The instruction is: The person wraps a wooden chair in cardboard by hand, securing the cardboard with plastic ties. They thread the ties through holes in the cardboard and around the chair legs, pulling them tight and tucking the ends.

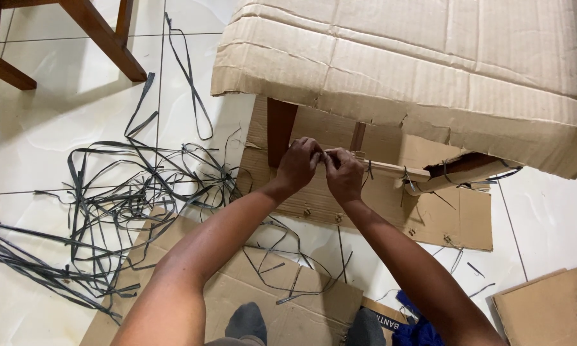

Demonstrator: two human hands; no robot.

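Head camera looks down at a paper-wrapped wooden rail (391, 169) that runs across the centre of the frame, just under the edge of a big cardboard covering (429, 57). Both hands meet at the left end of this rail. The left hand (298, 165) has its fingers curled and pinched together on the wrapping there, and the right hand (343, 174) is closed on the same spot, its fingertips touching those of the left. Toward the right, the wrapping is torn open and dark wood shows through, with thin black strap ends hanging from it.

Above the hands, the covering fills the upper right of the frame, creased and draped over a piece of furniture; a dark wooden leg (280, 128) comes down from under it just left of the hands. Behind the rail, a flat cardboard sheet (442, 218) lies on the floor (32, 154), which is white tile. A second cardboard sheet (263, 295) lies in the lower centre beneath the forearms, and a third piece (551, 307) sits in the lower right corner. A large tangle of black plastic straps (109, 205) spreads over the left half of the frame. Brown wooden chair legs (103, 35) stand in the upper left corner. A bit of blue cloth (416, 323) shows at the bottom edge, right of centre.
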